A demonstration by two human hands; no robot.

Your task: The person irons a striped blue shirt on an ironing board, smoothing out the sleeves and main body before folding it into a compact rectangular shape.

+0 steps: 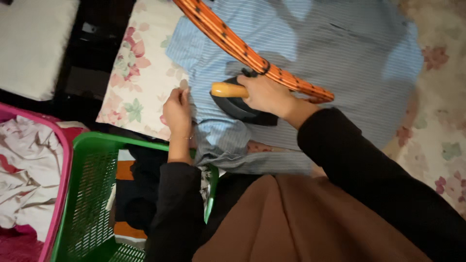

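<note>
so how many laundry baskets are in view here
2. A green basket sits at bottom left beside the left hand's sleeve, clothes inside. A pink basket stands just left of it, touching, cut off by the frame edge. More may lie out of view.

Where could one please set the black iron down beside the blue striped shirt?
Floral cloth lies bare left of the blue striped shirt, above the left hand; more shows at the far right. It is crowded around the right hand gripping the black iron, its orange cord, and the green basket.
</note>
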